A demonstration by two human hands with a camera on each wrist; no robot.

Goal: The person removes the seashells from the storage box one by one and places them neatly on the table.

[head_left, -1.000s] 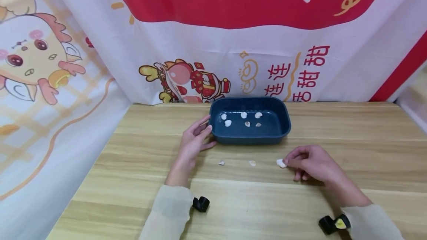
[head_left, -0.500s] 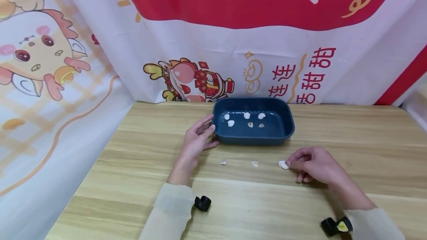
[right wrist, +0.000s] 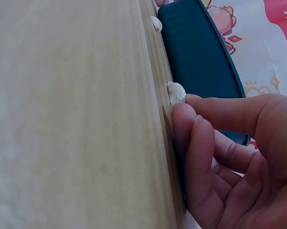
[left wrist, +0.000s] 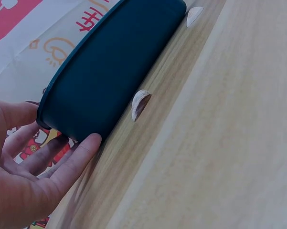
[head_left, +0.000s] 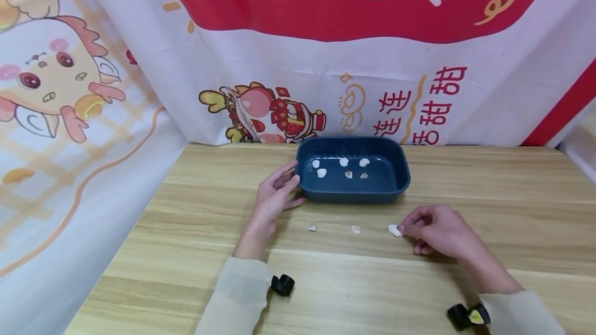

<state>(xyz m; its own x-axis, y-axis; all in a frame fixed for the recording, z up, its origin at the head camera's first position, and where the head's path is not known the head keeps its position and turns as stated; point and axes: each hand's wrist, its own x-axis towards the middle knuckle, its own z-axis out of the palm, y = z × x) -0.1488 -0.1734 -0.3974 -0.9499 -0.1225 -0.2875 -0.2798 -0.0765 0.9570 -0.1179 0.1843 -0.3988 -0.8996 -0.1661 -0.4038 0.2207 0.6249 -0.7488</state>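
A dark blue rectangular tub sits at the back of the wooden table, with several small seashells on its floor. My left hand steadies its left end, fairly straight fingers and thumb touching the wall and rim; the left wrist view shows the same contact. In front of the tub lie a small greyish shell and a pale shell. My right hand pinches a white ribbed seashell between thumb and fingertips at table level, near the tub's front right corner. Its near part is hidden by the fingers.
A printed white and red cloth hangs directly behind the tub and along the table's left side. Bare wooden tabletop stretches in front of the shells and to the right.
The whole head view shifts slightly right, then stays nearly still. Both hands, the tub and the shells keep their places relative to one another.
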